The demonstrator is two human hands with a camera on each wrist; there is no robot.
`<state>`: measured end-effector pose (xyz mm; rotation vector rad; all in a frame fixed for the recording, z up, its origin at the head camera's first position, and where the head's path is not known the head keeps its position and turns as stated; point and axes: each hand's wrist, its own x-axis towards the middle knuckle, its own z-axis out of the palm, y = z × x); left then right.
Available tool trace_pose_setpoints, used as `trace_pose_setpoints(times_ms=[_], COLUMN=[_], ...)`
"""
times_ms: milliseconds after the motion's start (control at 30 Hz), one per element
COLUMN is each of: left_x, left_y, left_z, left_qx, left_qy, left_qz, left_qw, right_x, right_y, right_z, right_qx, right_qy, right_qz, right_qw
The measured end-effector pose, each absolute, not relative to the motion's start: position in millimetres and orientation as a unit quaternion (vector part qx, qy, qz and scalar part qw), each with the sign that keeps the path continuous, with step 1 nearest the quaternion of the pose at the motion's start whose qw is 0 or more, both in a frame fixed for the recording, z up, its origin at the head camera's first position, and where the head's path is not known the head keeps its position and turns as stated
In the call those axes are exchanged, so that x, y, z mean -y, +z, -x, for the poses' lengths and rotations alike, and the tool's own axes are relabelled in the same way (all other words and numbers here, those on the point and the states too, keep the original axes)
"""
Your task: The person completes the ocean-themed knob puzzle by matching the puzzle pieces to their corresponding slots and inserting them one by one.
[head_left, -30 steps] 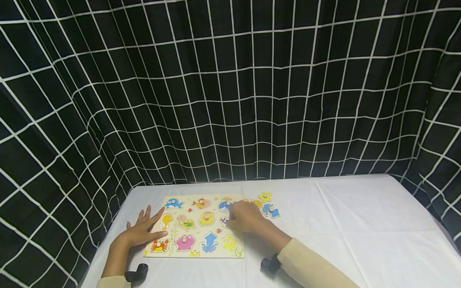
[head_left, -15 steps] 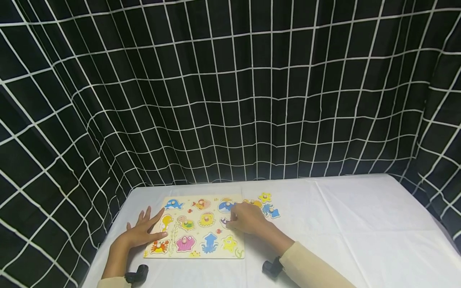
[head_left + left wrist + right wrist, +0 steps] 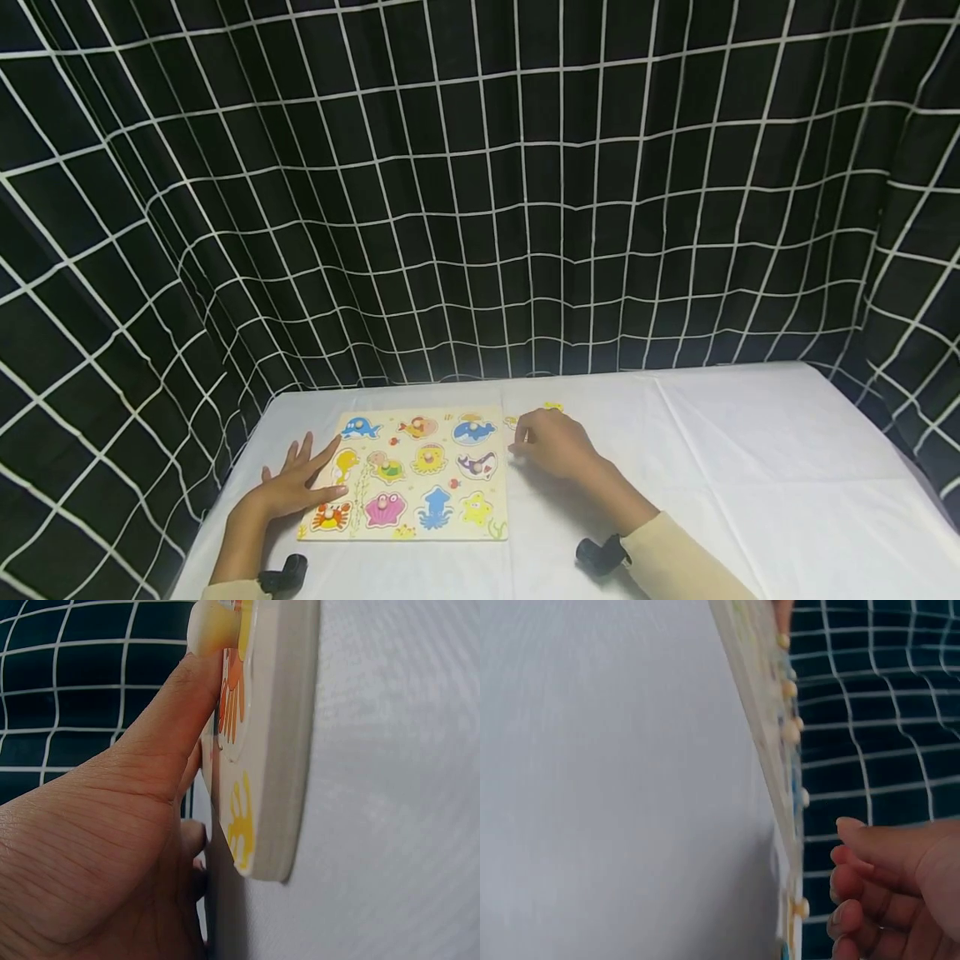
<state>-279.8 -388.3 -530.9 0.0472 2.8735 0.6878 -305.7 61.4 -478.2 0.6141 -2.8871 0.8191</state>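
A wooden sea-animal puzzle board lies flat on the table. My left hand rests on its left edge with fingers spread; in the left wrist view the thumb touches a knob by the crab picture. My right hand is just off the board's right edge, over the loose pieces. Its fingers are loosely bent and hold nothing in the right wrist view. A purple dolphin-like piece and a blue whale piece sit in the board's right column. The squid picture and starfish picture show no knob.
Behind the right hand a yellow starfish piece and an orange-yellow piece partly show; other loose pieces are hidden. White cloth covers the table. A black curtain with a white grid hangs behind.
My right hand has let go of the purple dolphin-like piece in the board and moved right, over the loose pieces. The left hand has stayed in place.
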Motion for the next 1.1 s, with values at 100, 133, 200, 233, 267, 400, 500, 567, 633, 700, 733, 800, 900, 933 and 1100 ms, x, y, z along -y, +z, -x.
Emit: trace_pose_setpoints(times_ms=[100,133,200,233,267,400,500,567,633,700,733,800,900,933,1100], left_x=[389.0,389.3,389.9,390.3,390.6,391.3,390.9,390.1,388.9,388.4,387.8,387.0,385.8,385.6,384.2], left_y=[-531.2,-531.3,-531.9,-532.4,-532.9,-534.3,-533.4,-531.0,-526.7,-522.6,-520.2,-517.0,-517.0,-518.0,-521.8], left_z=[279.3,279.2,279.2,279.3,279.4,280.3,279.7,278.1,275.4,273.7,273.2,273.1,274.2,274.7,273.4], left_qx=[-0.967,-0.967,-0.967,-0.967,-0.967,-0.967,-0.968,-0.969,-0.969,-0.969,-0.968,-0.966,-0.965,-0.965,-0.967], left_qy=[0.236,0.237,0.237,0.237,0.236,0.236,0.233,0.228,0.225,0.228,0.232,0.241,0.240,0.238,0.230], left_qz=[-0.018,-0.019,-0.021,-0.022,-0.022,-0.023,-0.022,-0.021,-0.022,-0.023,-0.026,-0.029,-0.025,-0.025,-0.023], left_qw=[0.094,0.094,0.093,0.094,0.094,0.097,0.094,0.094,0.094,0.092,0.092,0.091,0.099,0.102,0.104], right_x=[-72.0,-75.2,-81.1,-83.8,-86.3,-96.5,-103.1,-106.6,-109.6,-112.0,-113.4,-116.1,-119.0,-119.5,-121.0], right_y=[-476.3,-475.5,-473.9,-473.1,-472.6,-471.7,-471.7,-472.0,-472.9,-474.2,-475.2,-477.7,-481.5,-482.4,-485.6], right_z=[306.9,307.3,308.1,308.7,309.2,311.1,314.3,317.3,320.5,322.9,324.0,325.4,326.0,325.7,324.5], right_qx=[0.942,0.942,0.941,0.941,0.940,0.942,0.945,0.948,0.952,0.956,0.958,0.962,0.965,0.966,0.967], right_qy=[0.273,0.278,0.285,0.288,0.292,0.300,0.293,0.283,0.271,0.260,0.256,0.246,0.236,0.235,0.229], right_qz=[-0.188,-0.183,-0.175,-0.170,-0.166,-0.145,-0.137,-0.133,-0.130,-0.120,-0.115,-0.109,-0.104,-0.106,-0.110], right_qw=[0.047,0.049,0.053,0.054,0.054,0.051,0.056,0.061,0.062,0.058,0.055,0.049,0.040,0.038,0.029])
